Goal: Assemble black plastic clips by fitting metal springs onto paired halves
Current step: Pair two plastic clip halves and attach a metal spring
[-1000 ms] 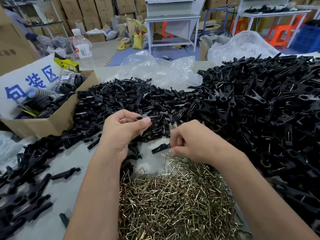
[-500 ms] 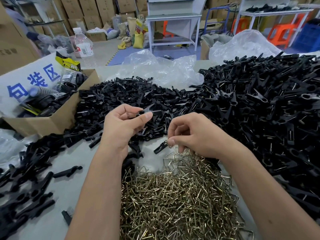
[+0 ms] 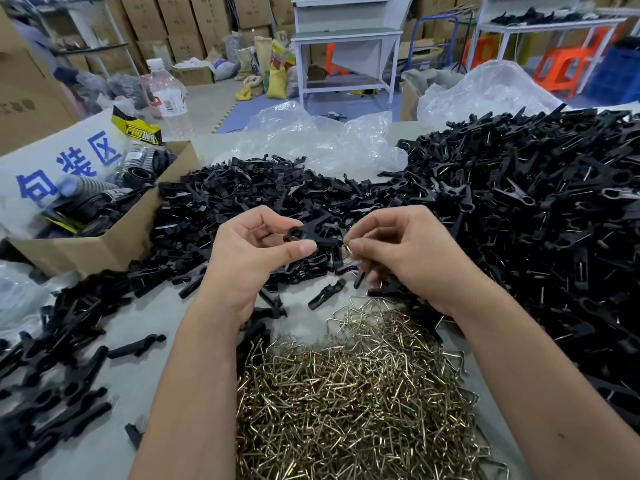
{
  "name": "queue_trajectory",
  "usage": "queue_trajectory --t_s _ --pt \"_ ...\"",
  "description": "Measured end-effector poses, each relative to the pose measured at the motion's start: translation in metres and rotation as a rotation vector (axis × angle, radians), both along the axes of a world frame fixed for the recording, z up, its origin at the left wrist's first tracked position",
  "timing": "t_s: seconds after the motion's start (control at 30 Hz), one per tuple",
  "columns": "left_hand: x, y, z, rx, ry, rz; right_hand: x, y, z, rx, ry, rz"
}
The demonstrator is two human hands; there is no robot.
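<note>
Head view: cardboard box [image 3: 104, 244] sign reads 包装区; right of it, your left hand [image 3: 256, 251] pinches paired clip halves [image 3: 311, 237], right hand [image 3: 408, 251] pinches a spring [image 3: 348, 245].

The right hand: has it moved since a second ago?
Yes. The right hand has lifted up and away from the pile of metal springs, pinching one spring beside the clip halves.

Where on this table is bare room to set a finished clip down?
Bare table lies left of the left forearm, between the scattered clip halves and the spring pile. A small gap sits just beyond the springs. The right side is packed with clips.
</note>
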State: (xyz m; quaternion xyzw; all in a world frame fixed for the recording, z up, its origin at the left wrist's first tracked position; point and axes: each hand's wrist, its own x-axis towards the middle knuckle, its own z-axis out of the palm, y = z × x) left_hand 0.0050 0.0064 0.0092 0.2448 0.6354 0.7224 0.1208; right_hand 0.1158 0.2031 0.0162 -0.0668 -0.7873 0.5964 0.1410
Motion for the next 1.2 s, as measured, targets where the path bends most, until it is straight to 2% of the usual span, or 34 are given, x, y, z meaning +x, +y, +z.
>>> queue_trajectory --t_s 0.13,0.3,0.73,1.2 --pt "0.001 0.001 0.002 0.037 0.037 -0.094 -0.001 0.002 0.003 -0.127 0.087 -0.013" --pt "0.005 0.004 0.002 0.043 0.064 -0.127 -0.002 -0.002 0.003 -0.281 0.096 -0.021" --pt "0.005 0.004 0.003 0.034 0.055 -0.154 -0.004 -0.013 0.003 -0.202 0.138 -0.108" --pt "0.006 0.003 0.0 -0.007 -0.009 -0.179 0.003 -0.014 0.003 -0.523 0.096 0.052"
